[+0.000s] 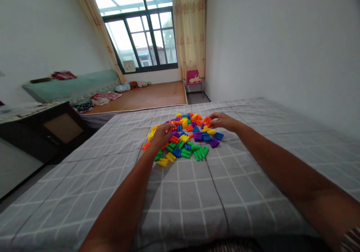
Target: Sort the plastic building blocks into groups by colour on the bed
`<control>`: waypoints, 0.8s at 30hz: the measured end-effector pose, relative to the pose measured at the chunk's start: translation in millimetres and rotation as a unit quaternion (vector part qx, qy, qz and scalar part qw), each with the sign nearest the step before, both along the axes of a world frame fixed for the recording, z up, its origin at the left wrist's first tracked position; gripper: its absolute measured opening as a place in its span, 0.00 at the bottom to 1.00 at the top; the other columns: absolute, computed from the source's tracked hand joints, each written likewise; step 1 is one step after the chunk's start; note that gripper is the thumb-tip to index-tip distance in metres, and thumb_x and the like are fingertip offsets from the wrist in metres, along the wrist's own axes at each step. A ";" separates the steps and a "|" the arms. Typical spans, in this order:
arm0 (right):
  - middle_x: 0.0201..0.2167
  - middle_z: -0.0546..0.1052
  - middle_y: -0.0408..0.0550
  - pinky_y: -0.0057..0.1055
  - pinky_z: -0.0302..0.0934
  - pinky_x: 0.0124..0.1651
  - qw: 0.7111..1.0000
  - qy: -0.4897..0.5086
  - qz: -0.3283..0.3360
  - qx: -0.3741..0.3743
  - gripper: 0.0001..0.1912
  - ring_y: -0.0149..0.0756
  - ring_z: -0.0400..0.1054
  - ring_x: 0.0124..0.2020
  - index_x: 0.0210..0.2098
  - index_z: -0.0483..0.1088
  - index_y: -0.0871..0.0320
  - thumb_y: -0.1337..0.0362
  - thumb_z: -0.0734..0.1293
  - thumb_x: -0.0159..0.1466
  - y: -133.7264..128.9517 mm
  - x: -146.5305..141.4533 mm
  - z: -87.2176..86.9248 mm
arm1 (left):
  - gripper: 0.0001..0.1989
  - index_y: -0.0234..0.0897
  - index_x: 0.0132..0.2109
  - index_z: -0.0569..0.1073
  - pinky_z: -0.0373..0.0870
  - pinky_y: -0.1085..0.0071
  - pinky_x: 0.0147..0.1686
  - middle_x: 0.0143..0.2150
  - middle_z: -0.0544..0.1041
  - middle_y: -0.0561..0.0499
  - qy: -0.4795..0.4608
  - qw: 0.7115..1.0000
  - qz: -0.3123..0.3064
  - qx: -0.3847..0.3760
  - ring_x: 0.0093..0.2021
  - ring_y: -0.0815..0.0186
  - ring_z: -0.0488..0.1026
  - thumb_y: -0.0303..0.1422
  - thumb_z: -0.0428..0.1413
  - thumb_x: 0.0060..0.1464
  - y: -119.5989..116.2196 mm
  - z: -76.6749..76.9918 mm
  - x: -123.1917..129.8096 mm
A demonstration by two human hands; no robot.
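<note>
A loose heap of colourful plastic building blocks, made of joined tube-like pegs, lies on the grey checked bed cover (191, 192). My left hand (162, 135) is over the heap's left side, fingers curled and pinched together; what is between them is too small to make out. Near its fingertips are purple and orange blocks. At the heap's right edge, my right hand (223, 121) has its thumb and fingers closed on an orange building block (207, 120). Closest to me lie a green block (200, 153) and a yellow block (162, 162), with a purple block (214, 142) at the right.
Behind the bed stands a second bed with a brown mat (157, 94) and clothes (105, 97) on it. A pink chair (193, 77) is by the window. A dark cabinet (62, 128) stands at the left, and a white wall (281, 45) runs along the right.
</note>
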State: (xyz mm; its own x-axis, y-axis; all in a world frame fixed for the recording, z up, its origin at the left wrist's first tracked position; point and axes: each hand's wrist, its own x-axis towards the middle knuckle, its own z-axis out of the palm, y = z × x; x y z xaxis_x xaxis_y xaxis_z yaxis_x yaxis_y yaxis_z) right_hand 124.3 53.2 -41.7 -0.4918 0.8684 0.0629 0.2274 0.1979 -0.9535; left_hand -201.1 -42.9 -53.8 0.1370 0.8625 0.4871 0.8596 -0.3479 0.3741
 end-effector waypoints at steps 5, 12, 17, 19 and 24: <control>0.41 0.78 0.55 0.36 0.70 0.41 0.963 0.014 -0.260 0.068 0.25 0.38 0.74 0.39 0.50 0.68 0.58 0.63 0.71 0.52 40.7 76.6 -3.9 | 0.14 0.40 0.47 0.77 0.65 0.62 0.57 0.51 0.77 0.48 0.101 0.990 -0.096 -0.016 0.54 0.61 0.71 0.29 0.51 0.57 9.2 7.4 24.3; 0.37 0.79 0.57 0.33 0.69 0.35 0.917 -0.202 -0.336 0.076 0.22 0.41 0.75 0.34 0.45 0.72 0.62 0.57 0.70 0.54 61.4 110.5 -51.7 | 0.14 0.39 0.47 0.78 0.66 0.62 0.57 0.52 0.77 0.46 0.086 0.985 -0.149 -0.030 0.53 0.62 0.72 0.29 0.51 0.58 30.4 4.5 71.5; 0.41 0.79 0.63 0.40 0.65 0.45 0.844 -0.431 -0.299 0.116 0.23 0.52 0.73 0.46 0.36 0.77 0.61 0.48 0.62 0.62 67.3 123.9 -54.3 | 0.13 0.40 0.46 0.78 0.66 0.61 0.57 0.54 0.75 0.46 0.080 0.980 -0.177 -0.043 0.54 0.61 0.71 0.29 0.52 0.57 30.8 -8.1 91.7; 0.47 0.77 0.62 0.39 0.64 0.48 0.860 -0.416 -0.262 0.134 0.20 0.49 0.72 0.49 0.44 0.77 0.61 0.55 0.61 0.63 67.0 132.1 -49.6 | 0.13 0.41 0.46 0.78 0.66 0.61 0.57 0.54 0.75 0.46 0.064 0.982 -0.174 -0.036 0.54 0.62 0.71 0.29 0.52 0.58 28.6 -12.6 91.6; 0.60 0.69 0.53 0.40 0.57 0.59 0.896 -0.360 -0.141 0.217 0.32 0.44 0.64 0.58 0.60 0.66 0.56 0.70 0.66 0.55 58.9 137.2 -49.7 | 0.13 0.42 0.46 0.78 0.66 0.62 0.58 0.52 0.76 0.48 0.023 0.988 -0.148 -0.021 0.54 0.63 0.71 0.29 0.50 0.59 24.7 -17.5 79.3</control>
